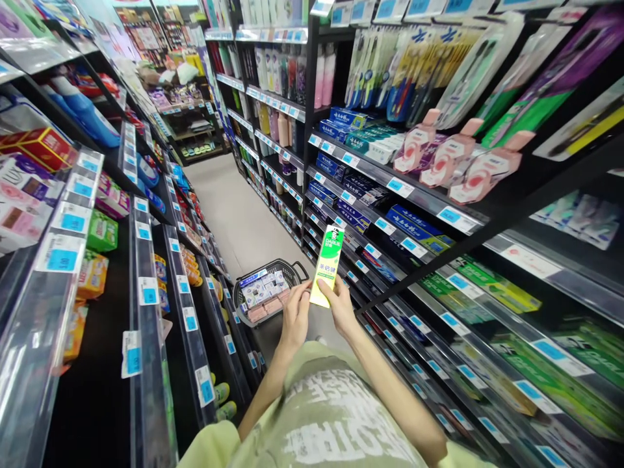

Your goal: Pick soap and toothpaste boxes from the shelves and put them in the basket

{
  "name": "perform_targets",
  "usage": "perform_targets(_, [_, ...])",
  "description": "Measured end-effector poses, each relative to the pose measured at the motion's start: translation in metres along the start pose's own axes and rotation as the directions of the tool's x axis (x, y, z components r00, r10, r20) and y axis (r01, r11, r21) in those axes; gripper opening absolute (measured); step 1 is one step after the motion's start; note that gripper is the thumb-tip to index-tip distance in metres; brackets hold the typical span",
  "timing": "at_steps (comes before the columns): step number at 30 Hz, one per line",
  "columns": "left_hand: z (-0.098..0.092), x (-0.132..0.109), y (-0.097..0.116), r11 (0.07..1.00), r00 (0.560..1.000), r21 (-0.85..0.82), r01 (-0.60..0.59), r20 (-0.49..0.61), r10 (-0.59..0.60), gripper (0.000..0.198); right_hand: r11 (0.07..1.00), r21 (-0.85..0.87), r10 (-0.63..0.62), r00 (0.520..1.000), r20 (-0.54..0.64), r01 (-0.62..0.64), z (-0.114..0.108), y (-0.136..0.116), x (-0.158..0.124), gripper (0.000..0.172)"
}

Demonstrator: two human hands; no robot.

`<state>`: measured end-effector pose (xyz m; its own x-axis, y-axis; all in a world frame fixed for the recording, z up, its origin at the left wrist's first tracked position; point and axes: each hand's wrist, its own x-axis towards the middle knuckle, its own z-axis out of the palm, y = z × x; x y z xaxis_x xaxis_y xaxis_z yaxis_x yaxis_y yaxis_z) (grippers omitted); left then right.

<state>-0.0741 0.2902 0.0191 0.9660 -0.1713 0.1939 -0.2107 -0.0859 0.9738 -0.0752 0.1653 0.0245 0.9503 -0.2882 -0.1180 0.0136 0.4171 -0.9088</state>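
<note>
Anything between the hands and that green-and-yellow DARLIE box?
Nothing visible. The right hand grips the DARLIE box at its lower end; the left hand is close beside it, contact unclear.

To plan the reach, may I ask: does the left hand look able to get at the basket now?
Probably yes, perhaps with bending: the right hand grips the green-and-yellow box, and the basket sits open-topped, low and ahead, with nothing visible blocking the left hand.

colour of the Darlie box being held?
Darlie box: mostly green near the top, yellow lower down; best in the head view.
</note>
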Motion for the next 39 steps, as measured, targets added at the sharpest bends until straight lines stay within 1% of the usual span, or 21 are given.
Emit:
perform_targets(4, [-0.002,0.001,-0.004,0.998,0.999,-0.054,0.044,0.035,-0.042,0.042,0.997,-0.012,-0.082,0.997,-0.010,0.082,0.000,0.001,-0.001,0.040])
perform_targets(8, [-0.002,0.001,-0.006,0.995,0.996,-0.052,0.079,0.035,-0.078,0.040,0.994,-0.024,-0.104,0.995,-0.002,0.104,0.001,0.005,-0.002,0.049])
perform_targets(10, [0.000,0.000,-0.007,0.995,0.997,-0.060,0.081,0.018,-0.080,0.038,0.994,-0.034,-0.107,0.994,-0.007,0.107,0.001,0.006,-0.002,0.050])
perform_targets(13, [0.005,-0.001,-0.008,0.997,0.998,-0.056,0.044,-0.033,-0.045,0.036,0.995,-0.038,-0.089,0.996,-0.019,0.088,-0.001,0.008,0.000,0.046])
perform_targets(16, [0.007,-0.003,-0.008,1.000,0.996,-0.022,0.000,-0.088,-0.002,0.042,0.997,-0.042,-0.074,0.996,-0.049,0.072,-0.005,0.011,0.003,0.047])
perform_targets(19, [0.006,-0.003,-0.008,0.996,0.989,0.070,-0.058,-0.131,0.067,0.044,0.996,0.007,-0.085,0.985,-0.149,0.087,-0.008,0.012,0.005,0.047])
perform_targets(21, [0.004,-0.002,-0.006,0.977,0.980,0.170,-0.127,-0.133,0.151,0.043,0.992,0.096,-0.063,0.981,-0.186,0.082,-0.010,0.011,0.005,0.043])
perform_targets(23, [0.003,-0.002,-0.003,0.925,0.949,0.279,-0.257,-0.107,0.296,0.042,0.977,0.203,-0.025,0.985,-0.171,0.061,-0.009,0.007,0.004,0.043])
perform_targets(24, [0.003,-0.002,-0.001,0.881,0.919,0.327,-0.342,-0.079,0.386,0.040,0.964,0.262,0.001,0.989,-0.148,0.038,-0.009,0.005,0.003,0.046])
perform_targets(26, [0.004,-0.003,0.003,0.766,0.830,0.391,-0.511,-0.008,0.558,0.034,0.929,0.369,0.065,0.996,-0.067,-0.035,-0.007,-0.001,0.001,0.053])
perform_targets(27, [0.005,-0.004,0.004,0.708,0.785,0.411,-0.574,0.029,0.619,0.033,0.909,0.410,0.092,0.996,-0.022,-0.075,-0.005,-0.003,0.000,0.055])
perform_targets(28, [0.006,-0.005,0.005,0.660,0.749,0.428,-0.617,0.063,0.659,0.032,0.889,0.445,0.115,0.993,0.018,-0.111,-0.004,-0.006,-0.001,0.056])
perform_targets(29, [0.007,-0.006,0.006,0.624,0.725,0.440,-0.645,0.095,0.682,0.032,0.871,0.472,0.131,0.990,0.048,-0.139,-0.003,-0.008,-0.002,0.055])
perform_targets(31, [0.008,-0.008,0.006,0.582,0.696,0.444,-0.681,0.144,0.704,0.033,0.844,0.510,0.147,0.986,0.075,-0.164,-0.002,-0.011,-0.003,0.051])
perform_targets(34, [0.009,-0.010,0.004,0.551,0.664,0.420,-0.721,0.194,0.722,0.034,0.821,0.541,0.159,0.983,0.094,-0.184,-0.001,-0.013,-0.005,0.047])
perform_targets(37, [0.009,-0.010,0.002,0.533,0.653,0.425,-0.732,0.213,0.726,0.034,0.819,0.542,0.152,0.982,0.110,-0.187,-0.003,-0.012,-0.006,0.045])
perform_targets(39, [0.009,-0.010,0.000,0.532,0.653,0.427,-0.731,0.214,0.726,0.034,0.838,0.516,0.141,0.984,0.108,-0.176,-0.004,-0.012,-0.005,0.048])
